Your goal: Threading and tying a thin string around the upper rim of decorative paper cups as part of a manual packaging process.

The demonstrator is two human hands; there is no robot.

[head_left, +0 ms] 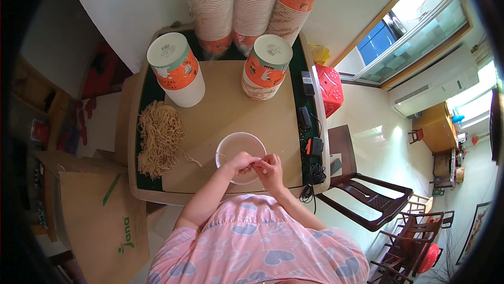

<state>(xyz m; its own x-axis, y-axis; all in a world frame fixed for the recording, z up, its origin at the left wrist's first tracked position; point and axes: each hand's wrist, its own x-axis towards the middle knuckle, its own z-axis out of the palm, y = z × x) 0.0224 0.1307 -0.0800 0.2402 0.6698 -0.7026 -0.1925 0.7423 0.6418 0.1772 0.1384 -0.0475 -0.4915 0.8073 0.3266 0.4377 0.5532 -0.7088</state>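
A white paper bowl (237, 143) stands on a brown cardboard sheet (231, 110) near the table's front edge. My left hand (242, 162) and my right hand (269, 169) meet over the bowl's near rim, fingers pinched together on a thin strand of twine (256, 161) stretched between them. A loose heap of tan twine (159, 138) lies on the left of the sheet, with one strand trailing toward the bowl.
Stacks of orange-and-white paper cups (176, 68) (266, 66) stand on the table; taller stacks (247, 5) rise at the back. Black devices and cables (313, 150) line the right edge. A cardboard box (100, 210) sits lower left, dark wooden chairs (378, 200) at right.
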